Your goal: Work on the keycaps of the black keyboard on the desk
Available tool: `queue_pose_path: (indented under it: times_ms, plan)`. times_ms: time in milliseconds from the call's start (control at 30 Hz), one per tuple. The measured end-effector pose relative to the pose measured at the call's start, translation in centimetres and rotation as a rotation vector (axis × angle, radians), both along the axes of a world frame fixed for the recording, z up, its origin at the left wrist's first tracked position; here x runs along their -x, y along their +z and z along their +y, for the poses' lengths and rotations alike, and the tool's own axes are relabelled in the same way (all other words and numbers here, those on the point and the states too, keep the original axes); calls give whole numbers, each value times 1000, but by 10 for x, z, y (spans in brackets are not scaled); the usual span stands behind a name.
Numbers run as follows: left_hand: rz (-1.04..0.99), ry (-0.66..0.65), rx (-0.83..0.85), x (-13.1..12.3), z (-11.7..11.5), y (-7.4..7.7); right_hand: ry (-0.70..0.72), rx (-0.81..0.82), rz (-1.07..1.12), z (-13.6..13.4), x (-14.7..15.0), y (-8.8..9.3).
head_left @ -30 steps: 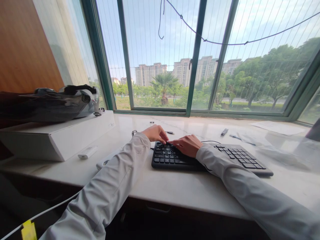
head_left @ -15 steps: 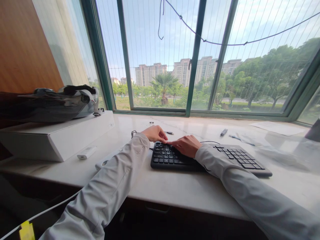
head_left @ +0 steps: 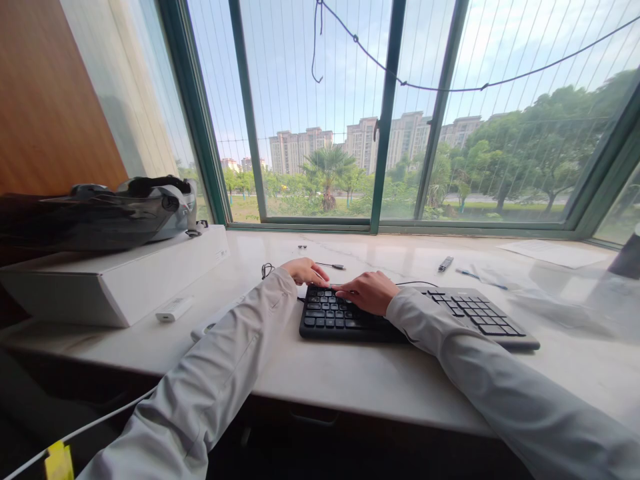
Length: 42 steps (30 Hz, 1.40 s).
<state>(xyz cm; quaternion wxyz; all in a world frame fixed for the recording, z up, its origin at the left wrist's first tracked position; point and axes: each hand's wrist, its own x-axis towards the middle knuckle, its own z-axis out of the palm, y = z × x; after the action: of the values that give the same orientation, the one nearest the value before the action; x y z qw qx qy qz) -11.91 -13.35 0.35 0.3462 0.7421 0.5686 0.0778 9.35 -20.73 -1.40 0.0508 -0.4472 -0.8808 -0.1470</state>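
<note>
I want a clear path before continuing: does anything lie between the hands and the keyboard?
Nothing visible does. The left hand and right hand are both at the keyboard, near its back left; the cable plug lies behind it, clear of that path. Anything tiny beneath them can't be made out.

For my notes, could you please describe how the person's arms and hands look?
The person wears long, light grey sleeves, creased and wrist-length, with no lettering in view. The left hand and the right hand are ungloved.
</note>
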Motion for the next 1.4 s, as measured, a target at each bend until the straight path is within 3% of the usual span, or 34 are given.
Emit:
queue_pose_path:
  times_ms: [433,833,1400]
  plan:
    - [-3,20,-28,-10,3,-8,-72,-27,6,-10,22,6]
    - [-9,56,1,-14,1,-8,-29,-61,-30,-10,26,9]
    - [-8,-42,7,-15,2,-9,-1,-38,-62,-9,27,11]
